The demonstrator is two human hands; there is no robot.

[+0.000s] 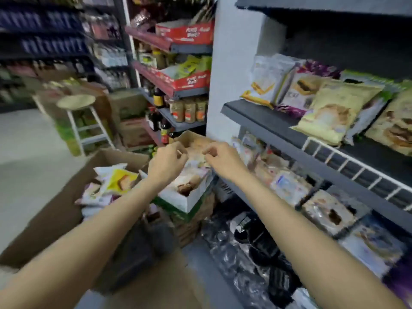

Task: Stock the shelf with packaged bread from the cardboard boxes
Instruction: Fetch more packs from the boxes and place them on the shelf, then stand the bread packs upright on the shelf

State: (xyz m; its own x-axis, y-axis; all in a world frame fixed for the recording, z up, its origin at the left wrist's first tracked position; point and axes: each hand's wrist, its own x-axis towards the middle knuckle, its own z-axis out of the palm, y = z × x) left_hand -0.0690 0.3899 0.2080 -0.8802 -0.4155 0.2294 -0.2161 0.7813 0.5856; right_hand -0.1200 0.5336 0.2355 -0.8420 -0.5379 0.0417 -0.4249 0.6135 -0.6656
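My left hand (167,162) and my right hand (220,157) hover side by side over a small white cardboard box (185,202) of packaged bread (189,181). Both hands' fingers are loosely curled, and I see nothing held in either. A pale packet (196,160) lies just below and between the fingertips. A large brown cardboard box (55,210) at the left holds more bread packets (116,181). On the right, the grey shelf (267,121) carries bread packets (330,114), and a lower tier holds further packets (289,186).
The white box rests on a stack of other boxes (194,221). A white stool (77,102) stands at the back left beside stacked cartons (133,132). Sauce bottles and jars (189,110) fill the shelving behind. Plastic-wrapped dark bottles (256,241) lie on the floor under the shelf.
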